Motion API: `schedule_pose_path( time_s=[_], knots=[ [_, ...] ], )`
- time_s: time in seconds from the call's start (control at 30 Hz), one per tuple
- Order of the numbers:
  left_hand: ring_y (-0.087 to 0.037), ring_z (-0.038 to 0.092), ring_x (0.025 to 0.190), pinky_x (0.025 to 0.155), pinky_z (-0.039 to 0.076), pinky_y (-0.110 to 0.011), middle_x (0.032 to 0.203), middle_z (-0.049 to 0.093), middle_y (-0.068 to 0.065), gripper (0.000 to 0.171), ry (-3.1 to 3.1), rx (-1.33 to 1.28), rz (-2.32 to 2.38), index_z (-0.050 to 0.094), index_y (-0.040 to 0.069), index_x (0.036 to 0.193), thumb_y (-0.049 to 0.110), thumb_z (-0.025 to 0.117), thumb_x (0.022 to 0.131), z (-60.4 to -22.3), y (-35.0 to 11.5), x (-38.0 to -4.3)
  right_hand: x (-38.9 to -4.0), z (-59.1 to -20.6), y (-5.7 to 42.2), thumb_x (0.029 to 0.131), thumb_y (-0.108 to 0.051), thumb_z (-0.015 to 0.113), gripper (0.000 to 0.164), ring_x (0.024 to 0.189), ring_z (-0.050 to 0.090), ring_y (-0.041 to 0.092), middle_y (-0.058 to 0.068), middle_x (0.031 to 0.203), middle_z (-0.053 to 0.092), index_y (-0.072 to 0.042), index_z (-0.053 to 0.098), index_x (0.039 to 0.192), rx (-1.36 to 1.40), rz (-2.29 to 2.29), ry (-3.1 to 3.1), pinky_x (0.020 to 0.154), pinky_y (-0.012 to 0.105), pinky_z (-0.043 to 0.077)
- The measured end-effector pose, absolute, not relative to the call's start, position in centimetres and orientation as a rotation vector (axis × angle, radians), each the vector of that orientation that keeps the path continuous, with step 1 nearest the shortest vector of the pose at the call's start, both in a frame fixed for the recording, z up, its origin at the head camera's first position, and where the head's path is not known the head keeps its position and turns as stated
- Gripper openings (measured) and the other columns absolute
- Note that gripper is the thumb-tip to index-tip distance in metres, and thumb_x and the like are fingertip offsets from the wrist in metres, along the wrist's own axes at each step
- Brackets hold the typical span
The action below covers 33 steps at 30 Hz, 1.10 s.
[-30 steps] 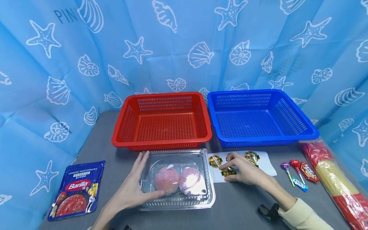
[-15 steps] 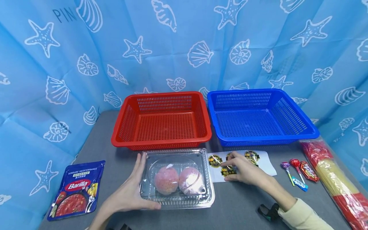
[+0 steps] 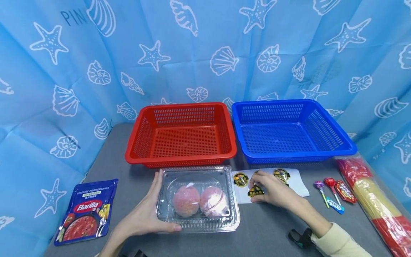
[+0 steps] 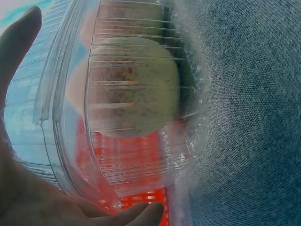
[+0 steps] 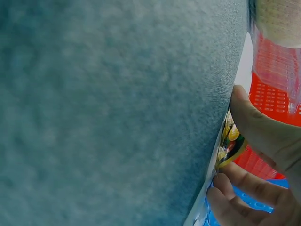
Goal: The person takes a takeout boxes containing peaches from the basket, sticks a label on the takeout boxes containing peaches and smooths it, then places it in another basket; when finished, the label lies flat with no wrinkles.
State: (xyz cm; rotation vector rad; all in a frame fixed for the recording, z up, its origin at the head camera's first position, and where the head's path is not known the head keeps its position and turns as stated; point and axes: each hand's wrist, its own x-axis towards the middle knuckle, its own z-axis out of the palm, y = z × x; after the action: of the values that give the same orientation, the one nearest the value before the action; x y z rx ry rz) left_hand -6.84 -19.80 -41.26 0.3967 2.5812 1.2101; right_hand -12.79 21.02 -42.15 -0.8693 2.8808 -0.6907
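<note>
A clear plastic clamshell box (image 3: 199,225) with two round pinkish fruits (image 3: 186,201) inside lies before the red basket. My left hand (image 3: 144,216) holds its left end, thumb at the front edge and fingers along the left side toward the back corner; the left wrist view shows the hand spanning the ridged wall. To the right of the box lies a white sheet (image 3: 295,182) of round black-and-gold stickers. There my right hand (image 3: 273,191) pinches one sticker (image 3: 255,192), which bends up from the sheet between thumb and forefinger in the right wrist view.
A red basket (image 3: 181,157) and a blue basket (image 3: 298,156) stand at the back. On the left is a blue sauce pouch (image 3: 86,212). Lollipops (image 3: 329,182), wrapped candy (image 3: 345,192) and a long plastic-wrapped pack of noodles (image 3: 375,200) lie on the right.
My left thumb has slid off the lid to the box's front edge. My right forefinger has drawn back toward the thumb, and the sticker's upper edge has come up.
</note>
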Motion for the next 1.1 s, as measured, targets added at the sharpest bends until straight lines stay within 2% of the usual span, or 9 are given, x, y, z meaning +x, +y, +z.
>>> schedule_pose_path(
  time_s=[0.23, 0.53, 0.87, 0.97, 1.1],
  knots=[
    [-0.053, -0.003, 0.156, 0.113, 0.02, -0.082, 0.171, -0.017, -0.021, 0.151, 2.575, 0.381, 1.204, -0.019, 0.028, 0.162, 0.048, 0.094, 0.064, -41.1, -19.7, -6.9, -12.7, -42.2, 21.0, 0.071, -0.03, 0.092, 0.036, 0.079, 0.052, 0.005, -0.006, 0.091, 0.063, -0.018, 0.069, 0.096, -0.868, -0.663, 2.898, 0.065, 0.022, 0.046],
    [-0.054, 0.0, 0.156, 0.113, 0.022, -0.08, 0.171, -0.015, -0.022, 0.152, 2.6, 0.396, 1.199, -0.018, 0.027, 0.163, 0.049, 0.094, 0.063, -41.2, -19.7, -6.9, -12.3, -42.3, 20.8, 0.068, -0.028, 0.093, 0.038, 0.08, 0.057, 0.008, -0.005, 0.089, 0.063, -0.019, 0.069, 0.096, -0.83, -0.699, 2.937, 0.064, 0.024, 0.048],
    [-0.054, 0.0, 0.156, 0.114, 0.022, -0.08, 0.171, -0.016, -0.023, 0.151, 2.588, 0.385, 1.201, -0.018, 0.025, 0.163, 0.048, 0.094, 0.063, -41.1, -19.7, -6.9, -11.9, -42.3, 20.5, 0.069, -0.021, 0.092, 0.035, 0.078, 0.048, 0.005, -0.004, 0.087, 0.06, -0.013, 0.078, 0.1, -0.799, -0.681, 2.957, 0.064, 0.024, 0.045],
    [-0.055, 0.0, 0.156, 0.114, 0.021, -0.08, 0.171, -0.016, -0.023, 0.151, 2.58, 0.376, 1.2, -0.018, 0.025, 0.163, 0.048, 0.094, 0.064, -41.1, -19.7, -6.9, -11.7, -42.2, 20.5, 0.07, -0.022, 0.092, 0.036, 0.078, 0.051, 0.007, -0.002, 0.088, 0.062, -0.014, 0.077, 0.1, -0.746, -0.689, 2.965, 0.064, 0.027, 0.047],
    [-0.054, -0.001, 0.156, 0.113, 0.021, -0.081, 0.171, -0.016, -0.022, 0.151, 2.574, 0.374, 1.202, -0.018, 0.028, 0.162, 0.047, 0.094, 0.064, -41.0, -19.7, -6.8, -11.6, -42.1, 20.4, 0.072, -0.023, 0.092, 0.036, 0.069, 0.047, 0.004, -0.005, 0.079, 0.06, -0.013, 0.074, 0.101, -0.681, -0.729, 2.93, 0.058, 0.024, 0.041]
  ],
)
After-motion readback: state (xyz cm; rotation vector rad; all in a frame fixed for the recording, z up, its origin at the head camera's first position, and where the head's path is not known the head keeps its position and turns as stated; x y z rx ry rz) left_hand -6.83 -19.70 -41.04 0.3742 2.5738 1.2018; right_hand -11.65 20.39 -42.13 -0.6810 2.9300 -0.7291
